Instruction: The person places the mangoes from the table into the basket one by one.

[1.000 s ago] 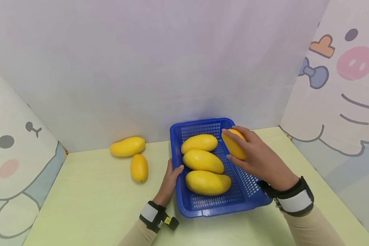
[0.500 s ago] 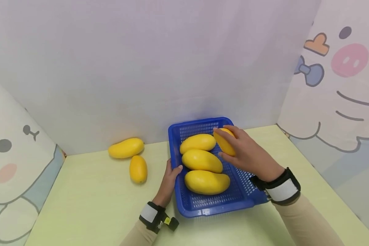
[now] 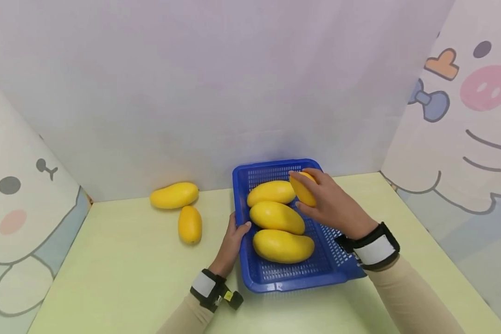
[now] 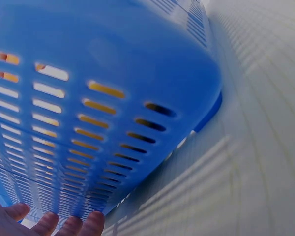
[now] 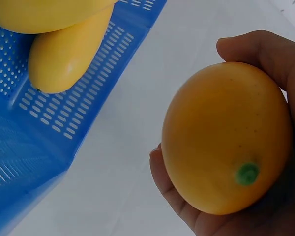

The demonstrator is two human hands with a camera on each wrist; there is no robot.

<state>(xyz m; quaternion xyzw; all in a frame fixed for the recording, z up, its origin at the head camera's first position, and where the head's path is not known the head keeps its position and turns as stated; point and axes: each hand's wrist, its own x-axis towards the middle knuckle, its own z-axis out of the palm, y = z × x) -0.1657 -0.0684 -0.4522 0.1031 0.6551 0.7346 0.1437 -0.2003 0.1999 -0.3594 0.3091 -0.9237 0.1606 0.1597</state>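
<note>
My right hand (image 3: 333, 204) grips a yellow mango (image 3: 303, 189) over the right side of the blue plastic basket (image 3: 292, 284). Seen from the right wrist, this mango (image 5: 226, 137) shows a green stem end, with thumb and fingers curled round it. Inside the basket three more mangoes lie in a column: a back one (image 3: 271, 193), a middle one (image 3: 277, 217) and a front one (image 3: 283, 246). My left hand (image 3: 229, 246) holds the basket's left rim, thumb over the top. In the left wrist view its fingertips (image 4: 71, 226) lie against the slotted outer wall.
Two more mangoes lie on the pale green table (image 3: 142, 269) left of the basket, one (image 3: 174, 195) by the back wall and one (image 3: 189, 225) just in front of it. A white cloth wall (image 3: 192, 93) stands behind. Printed cartoon panels flank both sides.
My right hand has moved left with the mango, nearer the back mango in the basket. My left hand keeps its hold on the rim. The head view has shifted slightly.
</note>
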